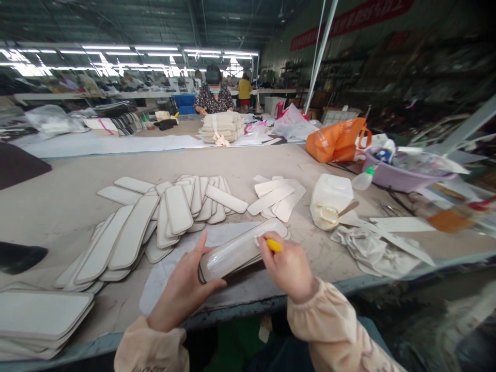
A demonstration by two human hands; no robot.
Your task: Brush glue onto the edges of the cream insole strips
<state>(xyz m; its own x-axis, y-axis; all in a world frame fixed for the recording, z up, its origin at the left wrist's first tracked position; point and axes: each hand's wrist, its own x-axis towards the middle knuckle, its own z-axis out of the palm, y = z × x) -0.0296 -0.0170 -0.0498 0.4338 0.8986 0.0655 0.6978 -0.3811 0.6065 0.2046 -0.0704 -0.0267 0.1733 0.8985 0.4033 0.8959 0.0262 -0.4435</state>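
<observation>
A long pale panel with rounded corners (232,253) lies in front of me, its upper face wet and shiny. My left hand (187,276) grips its near-left end, thumb at the lower edge and fingers at the upper edge. Pinched in my right hand (289,266) is a yellow-handled tool (274,245), perhaps a brush. Its pale tip meets the panel near the right end; the fingers partly hide it. Under the panel are other panels and a white sheet (157,287). To the right stands a cut-open white jug (331,194) with a flat stick (347,208) leaning in its opening.
Many similar panels (134,232) overlap left of centre, with a stack (42,312) at the lower left. Smaller pale strips (277,196) lie ahead. Crumpled cloth (380,248), a purple basin (406,173) and an orange bag (335,140) occupy the right. Another person (214,98) sits opposite.
</observation>
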